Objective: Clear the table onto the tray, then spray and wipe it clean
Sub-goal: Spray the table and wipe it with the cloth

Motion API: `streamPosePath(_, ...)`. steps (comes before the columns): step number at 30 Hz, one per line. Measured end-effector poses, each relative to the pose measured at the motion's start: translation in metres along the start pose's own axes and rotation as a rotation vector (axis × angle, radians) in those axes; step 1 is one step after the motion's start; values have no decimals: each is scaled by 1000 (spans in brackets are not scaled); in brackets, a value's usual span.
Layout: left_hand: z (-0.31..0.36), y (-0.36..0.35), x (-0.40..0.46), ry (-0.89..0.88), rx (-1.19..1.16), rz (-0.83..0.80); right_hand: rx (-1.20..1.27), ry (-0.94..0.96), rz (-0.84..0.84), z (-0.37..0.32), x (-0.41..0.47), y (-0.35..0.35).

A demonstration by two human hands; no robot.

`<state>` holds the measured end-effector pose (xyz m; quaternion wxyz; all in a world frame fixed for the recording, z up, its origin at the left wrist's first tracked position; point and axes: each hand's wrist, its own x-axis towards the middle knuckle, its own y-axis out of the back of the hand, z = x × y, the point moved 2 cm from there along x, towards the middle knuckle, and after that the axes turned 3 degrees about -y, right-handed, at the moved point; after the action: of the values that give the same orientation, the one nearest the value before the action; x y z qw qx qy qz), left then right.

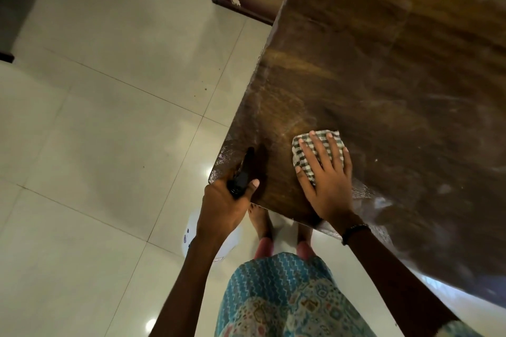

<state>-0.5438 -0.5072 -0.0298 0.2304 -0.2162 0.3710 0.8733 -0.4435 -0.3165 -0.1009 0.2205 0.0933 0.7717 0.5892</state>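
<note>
Glossy brown wood-grain bench: right hand, fingers spread flat, presses checked woven cloth; beside it, left hand grips black-triggered spray bottle.

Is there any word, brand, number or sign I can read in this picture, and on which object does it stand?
No text can be read.
White spray bottle, held in the left hand: small dark marks on its body, too blurred to read.
Checked cloth under the right hand: woven pattern only, no lettering.
Table: no label visible.
</note>
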Motion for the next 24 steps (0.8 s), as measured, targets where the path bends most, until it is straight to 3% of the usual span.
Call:
streamPosePath(3,2,6,3,-7,-42,-35,37,16,5,-32,35,-1)
streamPosePath(8,8,19,3,-39,-57,-98,123,290,35,-117,65,-13)
streamPosePath(12,14,30,3,-55,-81,-169,63,463,-3,-104,17,-23)
streamPosePath(15,20,35,1,-67,-137,-219,33,430,-9,-43,-9,-15)
streamPosePath(18,27,38,1,-60,-196,-242,-4,193,-6,-2,8,0)
streamPosePath(21,36,39,3,-64,-255,-229,0,39,20,-26,53,8)
streamPosePath(24,46,35,5,-55,-298,-199,13,191,-4,-81,82,4)
